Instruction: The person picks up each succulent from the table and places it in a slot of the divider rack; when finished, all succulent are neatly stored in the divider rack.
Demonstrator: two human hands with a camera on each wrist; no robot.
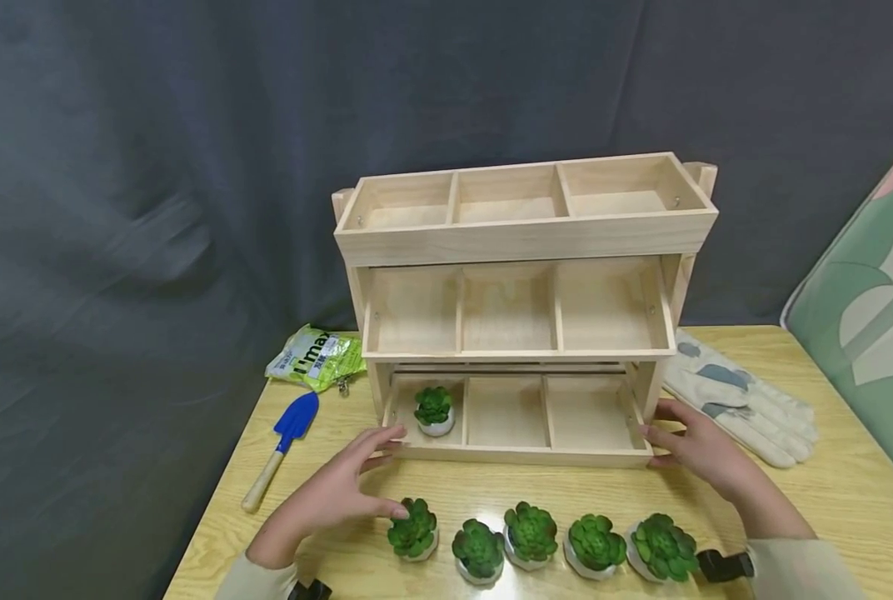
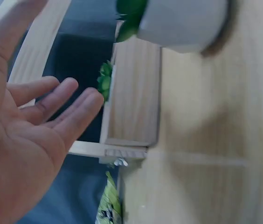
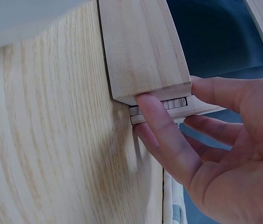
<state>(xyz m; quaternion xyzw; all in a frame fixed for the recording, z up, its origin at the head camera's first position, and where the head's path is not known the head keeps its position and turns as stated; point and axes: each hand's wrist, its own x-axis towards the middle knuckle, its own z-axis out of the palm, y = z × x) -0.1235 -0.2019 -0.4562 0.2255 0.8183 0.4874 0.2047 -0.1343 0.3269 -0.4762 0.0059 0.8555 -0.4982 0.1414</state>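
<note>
Head view shows five potted succulents (image 1: 531, 532) in an uneven row along the near side of the table (image 1: 356, 575), just in front of a three-tier wooden rack (image 1: 525, 237). From the left hand (image 1: 337, 492), the thumb reaches over the leftmost plant; whether it touches the leaves cannot be told. That hand is spread wide and holds nothing, its other fingers by the rack's near left corner, where contact with the wood is also unclear.

On the right, the right hand (image 1: 705, 450) holds the end of the rack's bottom tier, its fingers set round the corner in the right wrist view. The succulent row lies between the two forearms, the rightmost pot close to a black strap (image 1: 724, 565) at the right wrist.

Farther in, a sixth succulent (image 1: 435, 408) stands upright in the bottom tier's left compartment, behind its low front board. Left of the rack lie a blue trowel (image 1: 294, 421) and, beyond it, a green-and-white bag (image 1: 315, 357); right of it lie pale gloves (image 1: 739, 398), partly behind the right hand. A dark curtain (image 1: 446, 83) hangs at the far side.
</note>
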